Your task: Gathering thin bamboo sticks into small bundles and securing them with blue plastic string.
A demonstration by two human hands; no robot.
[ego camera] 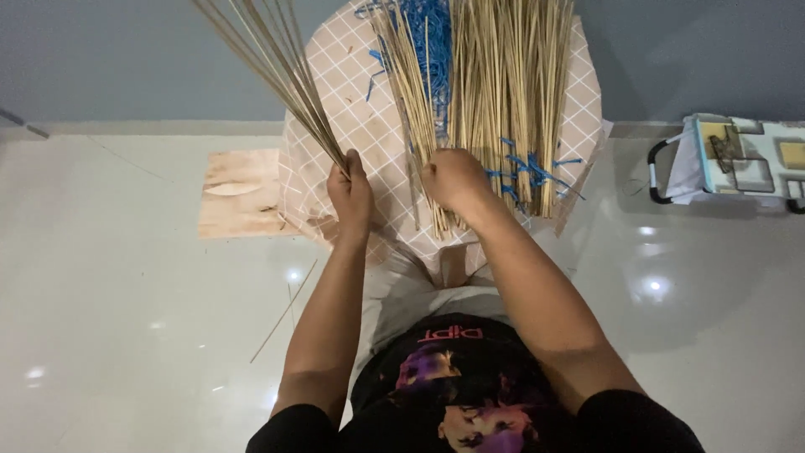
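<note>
- Left hand [350, 195]: fingers curled tight into a fist around the near ends of a thin bunch of pale straw-coloured sticks [272, 63]; bunch fans up and far-left, out of frame at the top.
- Right hand [454, 179]: fingers folded under, back of hand up, closed on the near ends of a few sticks at the left edge of the big pile; exact count hidden under the knuckles.
- Big pile of loose pale sticks [503, 92]: lying flat, running near to far, right of centre, far ends cut off by the frame.
- Blue plastic strips [429, 33]: tangled among the sticks at the far end; more blue scraps near the pile's right near end, just beside the right hand.
- Pink cloth with white diamond grid [340, 92]: spread under the pile and both hands, draped over the lap.
- Single loose stick [285, 310]: on the glossy white tiled floor [117, 319], left of the left forearm.
- Flat brown wooden board [239, 193]: on floor, touching the cloth's left edge.
- White box-like item with black handle [738, 159]: far right, well apart.
</note>
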